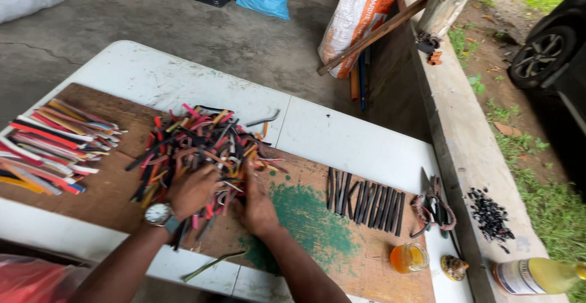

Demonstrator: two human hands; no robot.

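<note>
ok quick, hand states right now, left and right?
Left hand: fingers buried in the pile of coloured strips; grip cannot be told.
Right hand: same pile, grip cannot be told.

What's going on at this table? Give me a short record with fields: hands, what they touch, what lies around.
Left hand: left hand, with a wristwatch, rests on the pile of strips.
Right hand: right hand presses into the same pile's near edge.
Pile: short mixed strips, red, black, orange, tangled.
Left of pile: longer strips laid in a rough bundle.
Right of pile: row of black strips side by side.
Surface: wooden board on a white table.
Near edge: jar of orange liquid.
</note>
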